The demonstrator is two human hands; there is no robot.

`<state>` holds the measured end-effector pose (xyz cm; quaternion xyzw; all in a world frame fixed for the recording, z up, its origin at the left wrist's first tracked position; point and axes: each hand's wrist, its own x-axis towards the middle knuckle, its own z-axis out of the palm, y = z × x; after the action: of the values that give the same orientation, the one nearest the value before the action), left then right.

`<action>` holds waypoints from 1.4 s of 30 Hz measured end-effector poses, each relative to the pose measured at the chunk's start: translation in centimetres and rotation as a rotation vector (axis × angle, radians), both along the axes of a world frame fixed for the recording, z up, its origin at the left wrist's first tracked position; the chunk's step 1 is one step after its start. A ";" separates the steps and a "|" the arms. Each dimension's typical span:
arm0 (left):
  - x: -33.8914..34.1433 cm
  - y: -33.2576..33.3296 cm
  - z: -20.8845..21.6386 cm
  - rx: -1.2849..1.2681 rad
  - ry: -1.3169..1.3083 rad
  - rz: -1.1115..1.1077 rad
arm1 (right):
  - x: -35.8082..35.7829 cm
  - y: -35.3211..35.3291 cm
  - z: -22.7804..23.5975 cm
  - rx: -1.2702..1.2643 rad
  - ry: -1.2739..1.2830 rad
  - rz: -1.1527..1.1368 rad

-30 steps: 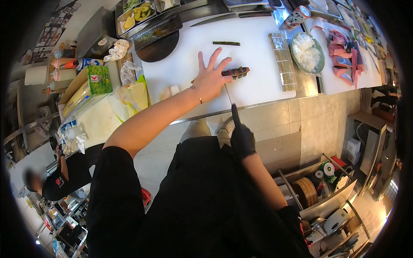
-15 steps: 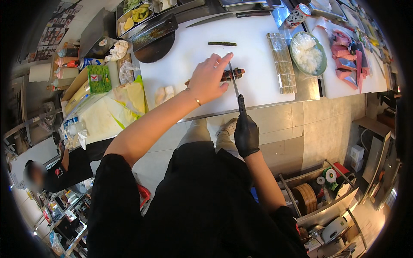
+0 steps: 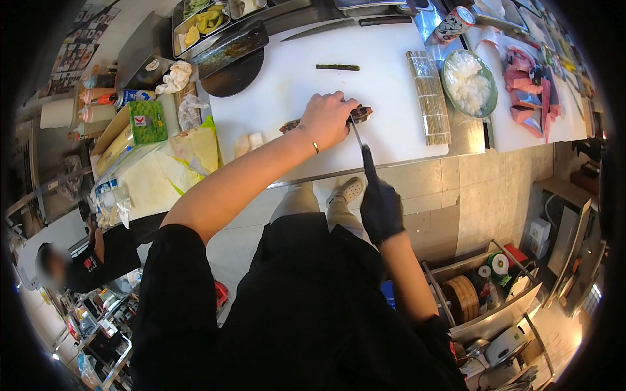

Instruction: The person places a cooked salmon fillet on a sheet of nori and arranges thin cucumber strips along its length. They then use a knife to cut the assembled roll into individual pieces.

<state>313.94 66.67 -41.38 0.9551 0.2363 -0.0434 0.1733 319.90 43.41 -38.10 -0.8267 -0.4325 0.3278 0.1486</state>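
Note:
A dark sushi roll (image 3: 360,115) lies on the white cutting board (image 3: 287,78). My bare left hand (image 3: 328,119) is curled over the roll and pins it down; most of the roll is hidden under the fingers. My right hand (image 3: 380,209), in a black glove, grips the black handle of a long knife (image 3: 358,137). The blade points away from me and its tip meets the roll just right of my left fingers.
A thin green strip (image 3: 337,67) lies farther back on the board. A bamboo rolling mat (image 3: 429,96), a bowl of white rice (image 3: 468,83) and pink fish pieces (image 3: 525,91) sit to the right. Ingredient trays (image 3: 202,19) line the back. Another person (image 3: 78,260) stands lower left.
My left hand went from spread flat to curled over the roll. My right hand brought the knife up from beside my body until the blade reached the roll.

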 end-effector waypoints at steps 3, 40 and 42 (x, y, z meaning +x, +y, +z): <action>0.3 0.0 0.4 -0.014 0.021 -0.009 | -0.3 -0.5 -1.8 0.061 0.002 -0.025; 3.5 -0.7 1.4 -0.044 0.088 -0.055 | 0.0 -1.4 -5.1 0.296 -0.056 -0.154; 3.4 -0.6 1.3 -0.054 0.082 -0.057 | 0.2 -1.7 -2.5 0.130 -0.007 -0.120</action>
<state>317.37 66.08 -40.11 0.9538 0.2146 -0.0937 0.1881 320.13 41.67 -40.59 -0.8408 -0.4031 0.2865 0.2201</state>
